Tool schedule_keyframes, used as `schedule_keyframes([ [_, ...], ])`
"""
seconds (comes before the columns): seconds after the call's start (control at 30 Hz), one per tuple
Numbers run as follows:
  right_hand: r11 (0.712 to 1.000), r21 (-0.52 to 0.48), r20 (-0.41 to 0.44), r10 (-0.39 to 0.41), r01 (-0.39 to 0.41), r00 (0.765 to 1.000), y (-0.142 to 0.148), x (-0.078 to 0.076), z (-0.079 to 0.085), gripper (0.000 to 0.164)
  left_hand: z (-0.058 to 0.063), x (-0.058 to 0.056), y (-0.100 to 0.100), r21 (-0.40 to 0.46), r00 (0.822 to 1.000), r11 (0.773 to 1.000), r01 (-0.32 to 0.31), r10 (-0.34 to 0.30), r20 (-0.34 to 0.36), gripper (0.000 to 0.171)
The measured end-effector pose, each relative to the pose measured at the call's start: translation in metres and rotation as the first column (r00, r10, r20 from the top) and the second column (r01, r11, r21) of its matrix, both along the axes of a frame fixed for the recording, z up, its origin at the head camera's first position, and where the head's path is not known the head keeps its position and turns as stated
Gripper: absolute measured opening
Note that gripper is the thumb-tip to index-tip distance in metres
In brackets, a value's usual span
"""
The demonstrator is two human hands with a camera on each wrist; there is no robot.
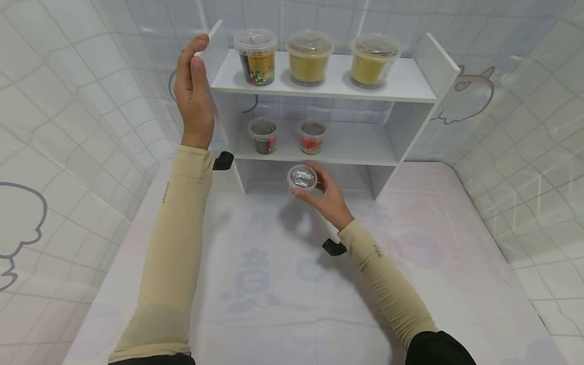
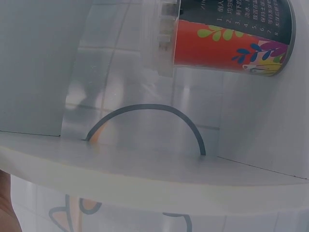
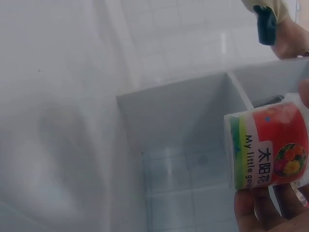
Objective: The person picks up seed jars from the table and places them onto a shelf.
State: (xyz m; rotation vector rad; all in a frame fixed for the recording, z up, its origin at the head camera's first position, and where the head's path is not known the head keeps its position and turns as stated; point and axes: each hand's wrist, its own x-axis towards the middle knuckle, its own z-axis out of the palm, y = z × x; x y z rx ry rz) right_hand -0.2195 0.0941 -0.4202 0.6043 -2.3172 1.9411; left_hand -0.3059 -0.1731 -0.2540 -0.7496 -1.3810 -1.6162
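Observation:
In the head view my left hand (image 1: 196,96) grips the upper left side panel of a white shelf (image 1: 388,91), the panel's edge between thumb and fingers. My right hand (image 1: 326,195) holds a small plastic cup (image 1: 303,177) just in front of the bottom compartment, its silvery top facing up. The right wrist view shows the red, green and white label of this seed cup (image 3: 268,145), reading "My little", with pictured flowers. Fingers (image 3: 263,208) curl along its side. Two similar small cups, one dark (image 1: 264,137) and one red (image 1: 312,138), stand on the middle shelf.
On the top shelf stand a tub with a colourful label (image 1: 257,58) and two yellowish lidded tubs (image 1: 309,58). A patterned white cloth (image 1: 274,284) covers the table. Tile-patterned walls (image 1: 524,152) surround it on the back and sides.

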Motion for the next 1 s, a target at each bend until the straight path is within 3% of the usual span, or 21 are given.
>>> schedule_keyframes([
  [0.2, 1.000, 0.005, -0.037, -0.005, 0.005, 0.999, 0.003, 0.012, 0.023, 0.071, 0.000, 0.002, -0.001, -0.025, 1.000, 0.999, -0.028, 0.028, 0.005, 0.037],
  [0.5, 1.000, 0.005, -0.029, -0.025, 0.025, 0.999, 0.012, 0.014, 0.031, 0.073, 0.001, 0.003, 0.000, -0.022, 0.999, 0.999, -0.032, 0.032, 0.005, 0.036],
  [1.0, 0.984, -0.148, -0.113, -0.115, 0.098, 0.987, 0.030, 0.010, 0.034, 0.068, 0.000, 0.001, -0.001, -0.042, 0.999, 0.998, -0.049, 0.050, 0.008, 0.037],
])
